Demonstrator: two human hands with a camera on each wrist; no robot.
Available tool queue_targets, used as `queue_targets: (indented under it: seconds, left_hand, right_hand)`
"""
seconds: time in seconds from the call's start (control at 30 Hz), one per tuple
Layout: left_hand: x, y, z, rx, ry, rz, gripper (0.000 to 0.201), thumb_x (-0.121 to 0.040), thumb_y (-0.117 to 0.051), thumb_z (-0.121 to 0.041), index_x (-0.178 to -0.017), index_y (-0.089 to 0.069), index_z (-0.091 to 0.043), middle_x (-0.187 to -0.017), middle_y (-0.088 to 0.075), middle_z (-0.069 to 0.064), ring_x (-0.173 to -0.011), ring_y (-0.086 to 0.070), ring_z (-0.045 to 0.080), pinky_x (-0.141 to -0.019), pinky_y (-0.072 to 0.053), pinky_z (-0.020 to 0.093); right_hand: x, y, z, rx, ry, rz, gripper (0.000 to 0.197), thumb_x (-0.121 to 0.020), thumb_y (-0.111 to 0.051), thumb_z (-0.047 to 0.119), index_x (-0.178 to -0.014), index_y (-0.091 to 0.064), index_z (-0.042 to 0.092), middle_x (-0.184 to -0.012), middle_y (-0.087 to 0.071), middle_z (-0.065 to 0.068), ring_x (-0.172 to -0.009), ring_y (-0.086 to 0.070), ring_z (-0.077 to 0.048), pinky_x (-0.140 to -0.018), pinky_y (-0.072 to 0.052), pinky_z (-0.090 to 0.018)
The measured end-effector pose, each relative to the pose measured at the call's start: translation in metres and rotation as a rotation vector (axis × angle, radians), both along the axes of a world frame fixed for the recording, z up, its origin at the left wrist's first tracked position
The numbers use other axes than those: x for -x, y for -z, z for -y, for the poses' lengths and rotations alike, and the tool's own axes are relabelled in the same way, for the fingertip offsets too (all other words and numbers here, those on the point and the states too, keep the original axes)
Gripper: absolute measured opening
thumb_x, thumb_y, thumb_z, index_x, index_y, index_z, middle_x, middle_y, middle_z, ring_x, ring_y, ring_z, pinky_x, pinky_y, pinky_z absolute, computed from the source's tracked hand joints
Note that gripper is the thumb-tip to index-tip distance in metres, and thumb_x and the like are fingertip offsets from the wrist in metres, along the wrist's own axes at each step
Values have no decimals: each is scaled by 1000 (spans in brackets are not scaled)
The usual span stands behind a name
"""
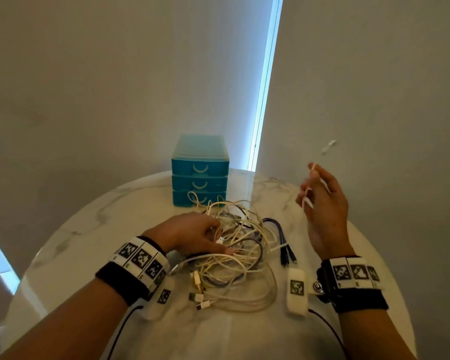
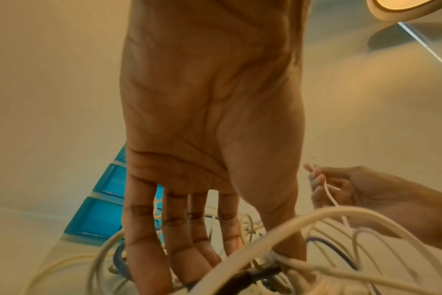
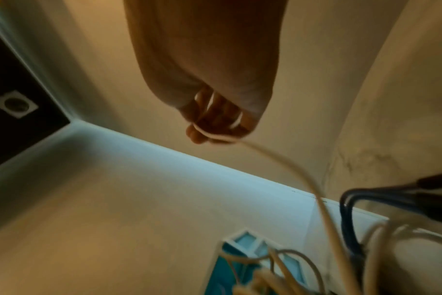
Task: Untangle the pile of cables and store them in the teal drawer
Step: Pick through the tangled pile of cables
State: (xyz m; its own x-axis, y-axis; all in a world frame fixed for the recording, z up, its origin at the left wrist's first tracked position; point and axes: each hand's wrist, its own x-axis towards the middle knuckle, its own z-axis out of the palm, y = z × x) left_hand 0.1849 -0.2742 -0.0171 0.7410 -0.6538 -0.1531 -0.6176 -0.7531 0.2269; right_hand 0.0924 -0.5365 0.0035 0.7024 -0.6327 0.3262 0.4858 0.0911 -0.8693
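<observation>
A tangled pile of white, cream and purple cables (image 1: 234, 255) lies on the round marble table (image 1: 102, 211), in front of the teal drawer unit (image 1: 200, 170), whose three drawers are closed. My left hand (image 1: 192, 235) rests on the pile's left side, its straight fingers (image 2: 179, 239) pushed down among the loops. My right hand (image 1: 320, 203) is raised to the right of the pile, fingers curled round a thin white cable (image 3: 303, 175). The cable's loose end (image 1: 329, 146) whips up above that hand. Its other part trails down into the pile.
A dark blue multi-plug cable (image 1: 281, 235) lies at the pile's right edge, its plugs (image 1: 287, 258) pointing toward me. The drawer unit stands at the table's far edge against a wall. The table's rim curves close on the left and right.
</observation>
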Motion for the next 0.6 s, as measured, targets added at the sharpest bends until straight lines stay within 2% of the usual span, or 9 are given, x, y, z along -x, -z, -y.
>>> queue_targets:
  seconds: [0.07,0.13,0.2,0.27,0.33,0.47,0.53,0.6]
  left_hand:
    - [2,-9,2,-4,-16,-46,55,-78,-71,-83,-99,-61,-32,-104,-67,-8,-97,-62,18,-86,-55,39]
    - [4,-21,2,87,-43,-113,59,-78,-72,-82,-112,-64,-34,-113,-68,-11,-102,-66,13,-92,-57,38]
    - [7,-33,3,356,-114,-141,66,-81,-59,-89,-121,-67,-36,-113,-73,-13,-96,-72,8,-92,-59,37]
    - [12,-42,10,645,-187,-155,67,-91,-43,-87,-116,-73,-34,-104,-78,-12,-86,-76,7,-84,-61,34]
    - [21,-47,22,764,-250,-165,64,-95,-39,-80,-111,-76,-31,-99,-79,-14,-81,-77,9,-74,-56,26]
    - [28,-48,38,816,-326,-185,61,-97,-47,-75,-116,-73,-23,-101,-82,-7,-79,-80,13,-69,-57,28]
    - [33,-53,43,941,-370,-223,53,-99,-58,-67,-116,-76,-20,-101,-83,-7,-84,-81,14,-72,-58,30]
    - [35,-61,45,1111,-409,-153,42,-98,-71,-53,-112,-78,-14,-100,-83,-5,-88,-81,14,-76,-59,32]
  right_hand:
    - [-4,10,-14,237,-117,-120,20,-106,-65,31,-121,-79,31,-99,-75,5,-74,-55,-16,-70,-55,-27]
    - [-6,15,-26,332,-179,-165,18,-105,-67,29,-115,-81,31,-107,-79,6,-65,-49,-18,-57,-48,-25]
    - [-7,17,-35,305,-217,-165,16,-105,-68,28,-112,-82,29,-102,-79,5,-60,-48,-17,-50,-43,-25]
    - [-8,16,-41,264,-225,-143,13,-104,-69,30,-110,-81,29,-100,-76,1,-59,-51,-15,-50,-44,-24]
    - [-9,14,-44,209,-219,-95,10,-103,-71,31,-110,-78,29,-101,-75,-2,-60,-55,-14,-53,-48,-24]
    - [-6,7,-48,133,-245,-25,11,-102,-72,27,-112,-74,23,-97,-76,-7,-62,-61,-16,-53,-50,-23]
    - [-4,5,-52,147,-278,-19,12,-102,-72,27,-113,-73,22,-99,-77,-5,-62,-63,-17,-51,-49,-22]
    - [-3,4,-53,175,-326,-27,16,-101,-73,26,-116,-70,21,-102,-79,-4,-63,-64,-19,-51,-48,-21]
